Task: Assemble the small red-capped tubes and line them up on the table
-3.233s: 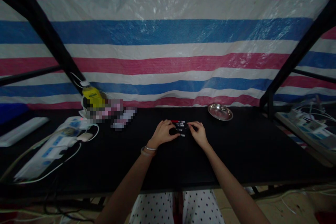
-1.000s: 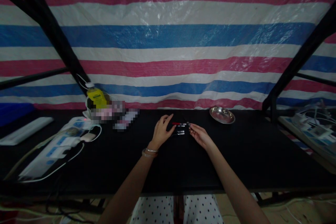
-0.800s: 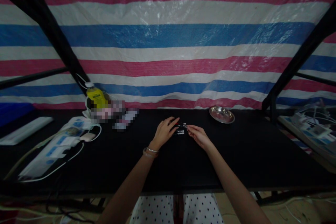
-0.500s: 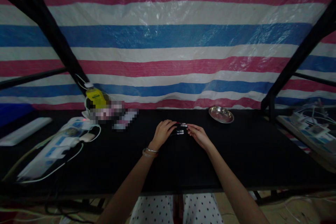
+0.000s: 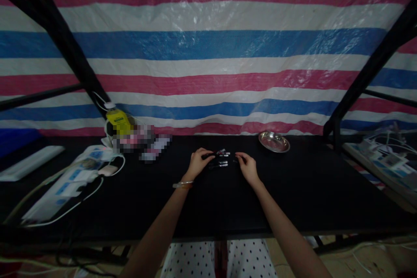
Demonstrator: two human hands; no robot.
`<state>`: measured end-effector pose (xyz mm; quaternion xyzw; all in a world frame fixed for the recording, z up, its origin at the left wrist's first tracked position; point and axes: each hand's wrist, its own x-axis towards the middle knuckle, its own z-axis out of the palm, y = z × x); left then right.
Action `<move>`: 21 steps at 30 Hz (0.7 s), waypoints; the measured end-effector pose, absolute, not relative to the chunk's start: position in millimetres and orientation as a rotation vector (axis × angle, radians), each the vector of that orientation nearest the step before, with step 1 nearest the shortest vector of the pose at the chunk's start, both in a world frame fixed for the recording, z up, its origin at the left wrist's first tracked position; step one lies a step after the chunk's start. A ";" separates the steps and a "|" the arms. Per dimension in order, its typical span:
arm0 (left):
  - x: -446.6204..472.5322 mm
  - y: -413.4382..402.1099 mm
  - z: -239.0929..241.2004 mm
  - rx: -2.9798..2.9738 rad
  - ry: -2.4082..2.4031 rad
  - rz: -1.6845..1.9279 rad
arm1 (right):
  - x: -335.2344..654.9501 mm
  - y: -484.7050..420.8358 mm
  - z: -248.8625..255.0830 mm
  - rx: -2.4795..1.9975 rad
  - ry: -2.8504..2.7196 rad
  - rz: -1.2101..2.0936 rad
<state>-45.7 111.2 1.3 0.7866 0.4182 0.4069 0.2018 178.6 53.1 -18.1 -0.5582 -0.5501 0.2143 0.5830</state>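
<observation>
In the head view, the pens (image 5: 223, 164) lie on the counter (image 5: 224, 200) between the hands, long axes roughly left to right. The left hand (image 5: 196, 164), nearer, seemingly pinches one's dark end; the right hand's (image 5: 248, 167) grip, just beyond the silver ends, I cannot tell.

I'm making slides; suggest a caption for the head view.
Left hand and right hand around slim silver-ended items on a black table.

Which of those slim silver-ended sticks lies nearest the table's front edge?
The front stick of the nearer pair, beside the left hand; the other sticks lie farther back.
</observation>
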 end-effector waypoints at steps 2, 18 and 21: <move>-46.9 113.3 -1.0 2.166 1.148 1.120 | 177.6 50.0 -16.8 -1.353 -1.425 0.384; -49.7 107.2 8.3 2.245 1.261 0.913 | 175.0 54.3 -4.8 -1.580 -1.785 -0.009; -49.3 105.1 10.4 2.237 1.261 0.904 | 174.8 62.1 -4.9 -1.564 -1.840 -0.003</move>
